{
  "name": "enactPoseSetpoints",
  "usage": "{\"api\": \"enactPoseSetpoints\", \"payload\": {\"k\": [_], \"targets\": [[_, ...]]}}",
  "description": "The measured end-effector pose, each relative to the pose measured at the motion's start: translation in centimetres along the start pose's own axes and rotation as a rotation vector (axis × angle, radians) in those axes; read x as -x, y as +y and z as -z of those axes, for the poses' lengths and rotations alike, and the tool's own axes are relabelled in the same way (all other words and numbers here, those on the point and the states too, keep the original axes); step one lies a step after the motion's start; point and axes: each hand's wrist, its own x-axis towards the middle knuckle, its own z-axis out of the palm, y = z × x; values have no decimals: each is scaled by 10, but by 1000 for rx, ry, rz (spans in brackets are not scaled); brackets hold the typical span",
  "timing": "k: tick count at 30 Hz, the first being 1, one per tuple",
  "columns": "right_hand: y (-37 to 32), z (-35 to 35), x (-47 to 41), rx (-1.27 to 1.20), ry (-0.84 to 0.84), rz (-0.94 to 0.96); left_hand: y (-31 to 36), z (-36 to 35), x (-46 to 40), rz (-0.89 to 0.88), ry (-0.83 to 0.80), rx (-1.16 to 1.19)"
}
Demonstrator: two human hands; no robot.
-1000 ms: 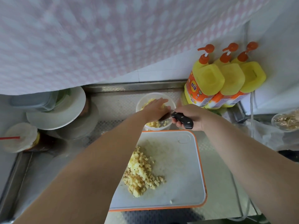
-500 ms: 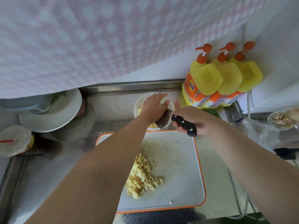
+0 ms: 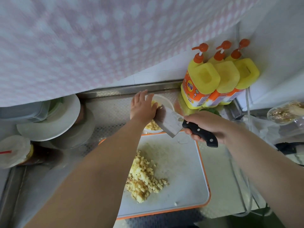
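My right hand [image 3: 209, 125] grips the black handle of a cleaver [image 3: 170, 120], whose flat steel blade is held tilted over a white bowl [image 3: 166, 101] behind the board. My left hand [image 3: 142, 106], fingers straight, lies against the far end of the blade above the bowl. Small yellow cubes of diced food show in the bowl under the blade. A larger heap of the same diced food [image 3: 144, 177] lies on the white cutting board with orange rim [image 3: 189, 175], near its left side.
Three yellow pump bottles [image 3: 218, 79] stand at the back right by the wall. White plates [image 3: 54, 119] and a clear lidded box sit at the left, a lidded cup with a red straw [image 3: 14, 150] nearer. A plastic-wrapped dish [image 3: 286, 112] is at the right edge.
The cleaver blade has come up into plain view, tilted over the bowl. My left hand slid along it toward the far end, its fingers straightening.
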Motion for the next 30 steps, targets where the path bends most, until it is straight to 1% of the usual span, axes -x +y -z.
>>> {"api": "enactPoseSetpoints", "payload": {"k": [2,4,6,9,12,16,18,23,25,26,28,30], "targets": [[7,3,4,16,4,6,-6,-1,3,6,-4,-77],[13,5,9,22,10,19,-11,0,6,8,-11,-94],[16,8,12,5,15,33,-12,4,10,10,-11,8],[22,10,14,-8,32,60,-9,11,18,21,25,246],[31,6,15,-1,60,103,-1,19,28,40,57,330],[44,-2,15,-42,121,127,8,19,38,33,-1,289],[50,-5,14,-26,128,147,7,17,39,26,-15,306],[61,-9,15,22,161,213,-1,8,37,-41,-136,305],[69,-7,15,29,173,235,5,12,38,-71,-152,306],[74,-5,15,52,180,237,6,15,40,-93,-135,299],[85,-1,14,90,181,219,4,22,50,-120,-35,335],[101,1,14,59,168,182,-5,27,72,-72,102,487]]}}
